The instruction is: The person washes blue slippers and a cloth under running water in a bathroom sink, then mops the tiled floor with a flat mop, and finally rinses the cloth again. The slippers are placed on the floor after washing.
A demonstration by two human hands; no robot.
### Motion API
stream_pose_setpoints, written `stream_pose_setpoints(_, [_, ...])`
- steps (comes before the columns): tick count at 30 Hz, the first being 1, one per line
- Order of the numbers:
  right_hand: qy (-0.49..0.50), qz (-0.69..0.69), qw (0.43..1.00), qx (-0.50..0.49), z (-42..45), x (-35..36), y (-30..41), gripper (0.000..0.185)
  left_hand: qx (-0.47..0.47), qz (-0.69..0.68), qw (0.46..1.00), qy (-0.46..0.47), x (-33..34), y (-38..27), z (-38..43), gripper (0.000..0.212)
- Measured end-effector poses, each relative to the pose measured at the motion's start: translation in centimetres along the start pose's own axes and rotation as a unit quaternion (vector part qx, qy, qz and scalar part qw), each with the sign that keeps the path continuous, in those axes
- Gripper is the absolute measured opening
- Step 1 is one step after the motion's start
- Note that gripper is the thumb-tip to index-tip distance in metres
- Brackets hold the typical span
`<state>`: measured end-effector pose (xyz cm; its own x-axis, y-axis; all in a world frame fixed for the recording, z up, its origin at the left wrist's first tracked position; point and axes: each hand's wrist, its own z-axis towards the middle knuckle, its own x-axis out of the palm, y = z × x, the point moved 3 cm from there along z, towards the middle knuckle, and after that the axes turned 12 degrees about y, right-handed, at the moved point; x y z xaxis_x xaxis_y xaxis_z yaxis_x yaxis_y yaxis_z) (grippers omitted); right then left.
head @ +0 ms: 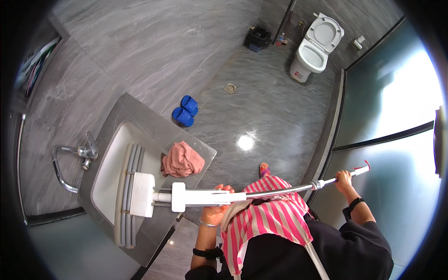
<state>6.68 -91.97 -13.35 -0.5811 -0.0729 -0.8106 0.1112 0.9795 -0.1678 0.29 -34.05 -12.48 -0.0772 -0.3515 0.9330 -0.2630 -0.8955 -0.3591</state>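
A roller sponge mop (210, 197) with a white plastic head and a metal pole lies across the view in both hands. My left hand (215, 210) is closed around the white lower part of its handle, palm from below. Near the pole's far end, my right hand (344, 179) grips the metal tube. The mop's long head, with grey rollers (133, 196), is over the white sink basin (108, 182). A crumpled pink cloth (183, 160) rests on the grey counter (150, 112) at the basin's edge.
A chrome faucet (87, 151) stands behind the basin. Blue slippers (185, 111) lie on the floor beside the counter. Farther off are a floor drain (230, 88), a black-lined bin (258, 38) and a toilet (311, 56) with its lid up. Frosted glass panels (367, 115) line the right side.
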Motion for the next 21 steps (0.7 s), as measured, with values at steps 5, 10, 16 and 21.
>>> stream_pose_setpoints(5, [0.006, 0.013, 0.999, -0.044, 6.3, 0.2, 1.3, 0.009, -0.008, 0.046, 0.998, -0.042, 2.7, -0.3, 1.4, 0.071])
stream_pose_setpoints(10, [-0.015, 0.071, 0.990, -0.123, 14.6, -1.0, 0.2, 0.013, -0.017, 0.086, 0.987, -0.136, 8.1, 0.1, 6.4, 0.070])
stream_pose_setpoints(16, [-0.078, 0.074, 0.985, -0.135, 20.8, -12.3, -7.3, 0.020, 0.055, 0.306, 0.949, -0.049, 18.5, 3.4, 17.8, 0.069])
stream_pose_setpoints(21, [-0.195, 0.044, 0.976, -0.083, 21.6, -28.5, -16.6, 0.030, 0.040, 0.147, 0.987, -0.046, 26.1, 5.6, 27.6, 0.072])
